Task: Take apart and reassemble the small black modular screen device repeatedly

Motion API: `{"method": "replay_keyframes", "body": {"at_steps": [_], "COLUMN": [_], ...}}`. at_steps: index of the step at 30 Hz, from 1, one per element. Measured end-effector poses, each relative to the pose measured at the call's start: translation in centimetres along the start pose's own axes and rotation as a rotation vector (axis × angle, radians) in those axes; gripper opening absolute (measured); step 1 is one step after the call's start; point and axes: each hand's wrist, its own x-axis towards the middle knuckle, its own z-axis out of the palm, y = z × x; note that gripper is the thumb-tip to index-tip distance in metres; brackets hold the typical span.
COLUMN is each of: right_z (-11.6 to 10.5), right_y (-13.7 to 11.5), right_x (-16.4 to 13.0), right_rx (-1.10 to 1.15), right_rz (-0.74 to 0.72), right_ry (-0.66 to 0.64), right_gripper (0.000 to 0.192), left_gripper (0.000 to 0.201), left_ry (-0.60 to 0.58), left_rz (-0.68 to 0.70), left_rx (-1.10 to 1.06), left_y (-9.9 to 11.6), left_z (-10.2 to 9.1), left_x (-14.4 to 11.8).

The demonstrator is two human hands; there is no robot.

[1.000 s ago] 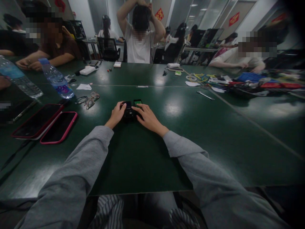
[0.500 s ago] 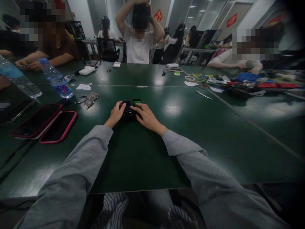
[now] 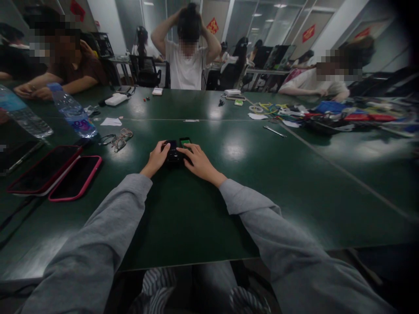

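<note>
We sit at a long dark green tabletop [image 3: 183, 209] in a busy office, other people seated or standing along the far edge with desks and glass partitions behind them. Our left hand [image 3: 156, 158] curls around the near left side of a small black device [image 3: 172, 152] lying flat in the middle of the tabletop, thumb on top, which appears to steady it. Our right hand [image 3: 199, 162] lies across the device's right side, fingers spread and pressing down rather than clenched, the fingertips close to a small green-lit screen [image 3: 185, 141] just beyond it. Whether that screen belongs to the device, we cannot tell. To the left two phones in pink cases [image 3: 55, 172] lie face up side by side, with glasses [image 3: 119, 138] folded just past them. Two plastic water bottles [image 3: 73, 111] stand farther left, capped; both look partly filled with clear water. Loose tools and cables [image 3: 327, 113] clutter the far right.
</note>
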Motion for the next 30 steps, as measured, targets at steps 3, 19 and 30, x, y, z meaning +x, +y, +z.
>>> {"method": "replay_keyframes", "body": {"at_steps": [3, 19, 30], "right_z": [0.0, 0.5, 0.8], "right_y": [0.0, 0.3, 1.1], "right_x": [0.0, -0.3, -0.3], "right_rx": [0.013, 0.011, 0.148], "right_rz": [0.008, 0.110, 0.310], "right_ry": [0.003, 0.105, 0.106], "right_gripper": [0.050, 0.050, 0.059], "left_gripper": [0.037, 0.041, 0.040], "left_ry": [0.001, 0.016, 0.012], "left_rz": [0.002, 0.016, 0.028], "left_rx": [0.017, 0.001, -0.014], "left_y": [0.3, -0.9, -0.5], "left_z": [-0.1, 0.1, -0.1], "left_x": [-0.1, 0.4, 0.3]}}
